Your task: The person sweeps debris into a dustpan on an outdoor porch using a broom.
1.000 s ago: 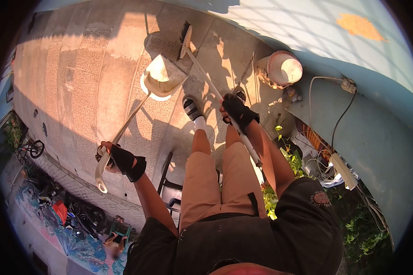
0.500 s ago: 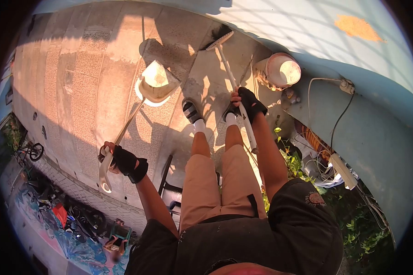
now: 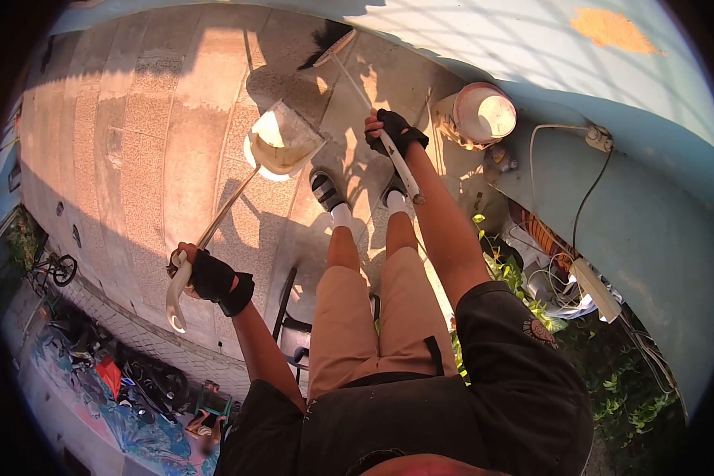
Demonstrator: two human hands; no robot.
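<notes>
My left hand (image 3: 205,274), in a black fingerless glove, is wrapped round the upper end of a long-handled dustpan (image 3: 282,143). The white pan rests on the paved floor, ahead and left of my feet. In my right hand (image 3: 394,133), also gloved, is the white pole of a broom (image 3: 337,49). Its dark bristles point left, near the base of the blue wall, beyond the dustpan. The pole's near end sticks out past my right wrist. Broom head and dustpan are apart.
A dirty white bucket (image 3: 484,115) stands by the blue wall (image 3: 642,214) at right. Cables and plants (image 3: 512,278) lie below it. A dark chair frame (image 3: 285,305) is beside my legs. A bicycle (image 3: 54,268) and clutter are at lower left.
My right hand and the broom have moved forward and left, carrying the bristles farther from me. The dustpan has shifted slightly right and turned a little.
</notes>
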